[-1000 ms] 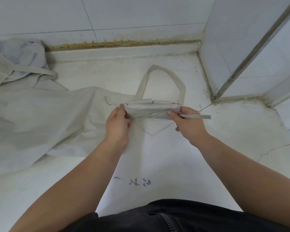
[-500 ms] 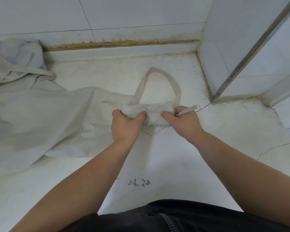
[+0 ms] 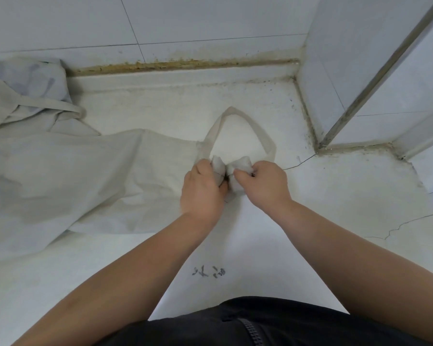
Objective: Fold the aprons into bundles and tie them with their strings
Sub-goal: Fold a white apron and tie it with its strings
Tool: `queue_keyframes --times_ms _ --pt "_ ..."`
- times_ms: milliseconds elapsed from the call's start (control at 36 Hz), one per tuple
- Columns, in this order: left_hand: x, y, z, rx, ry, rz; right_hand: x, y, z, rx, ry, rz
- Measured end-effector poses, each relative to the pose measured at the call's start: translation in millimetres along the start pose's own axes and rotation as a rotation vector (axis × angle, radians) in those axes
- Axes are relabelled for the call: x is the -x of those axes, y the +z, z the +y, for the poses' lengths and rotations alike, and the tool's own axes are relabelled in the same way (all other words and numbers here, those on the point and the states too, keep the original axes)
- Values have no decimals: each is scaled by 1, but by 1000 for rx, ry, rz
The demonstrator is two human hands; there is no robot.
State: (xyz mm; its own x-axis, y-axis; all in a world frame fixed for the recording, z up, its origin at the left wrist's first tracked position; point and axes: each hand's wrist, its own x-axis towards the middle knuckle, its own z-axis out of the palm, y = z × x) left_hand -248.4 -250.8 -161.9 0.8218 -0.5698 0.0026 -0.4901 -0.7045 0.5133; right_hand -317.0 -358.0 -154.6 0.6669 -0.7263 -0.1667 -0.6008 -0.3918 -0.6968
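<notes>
A small pale-grey apron bundle (image 3: 235, 168) sits on the white floor, cinched tight in its middle. My left hand (image 3: 201, 189) grips its left half. My right hand (image 3: 261, 182) pinches the string at the cinch and holds the right half. The bundle's neck loop (image 3: 238, 116) lies open on the floor just beyond both hands. A second apron (image 3: 68, 176) of the same cloth is spread flat to the left, its edge reaching my left hand.
More crumpled cloth with a strap (image 3: 28, 96) is piled at the far left against the tiled wall (image 3: 210, 26). A tiled corner and metal door frame (image 3: 375, 78) stand at the right. Floor cracks (image 3: 400, 228) run at the right.
The bundle was long and flat with a string end sticking out right. Both hands moved inward and the string has pulled tight round its middle, pinching it into two puffs.
</notes>
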Motion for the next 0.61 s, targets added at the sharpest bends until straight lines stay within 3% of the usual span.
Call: queue_keyframes --times_ms 167,361,500,611 --pt "2 -6 5 157 119 -58 -11 -10 -5 73 -1 -79" --pt "-9 -18 -5 184 8 -29 -3 -16 -18 -243 -41 -350" --pt "-7 -21 -4 162 -1 -16 0 -15 -14 -43 -207 -244" --pt "1 -11 -7 208 63 109 -1 -8 -7 175 -314 -92"
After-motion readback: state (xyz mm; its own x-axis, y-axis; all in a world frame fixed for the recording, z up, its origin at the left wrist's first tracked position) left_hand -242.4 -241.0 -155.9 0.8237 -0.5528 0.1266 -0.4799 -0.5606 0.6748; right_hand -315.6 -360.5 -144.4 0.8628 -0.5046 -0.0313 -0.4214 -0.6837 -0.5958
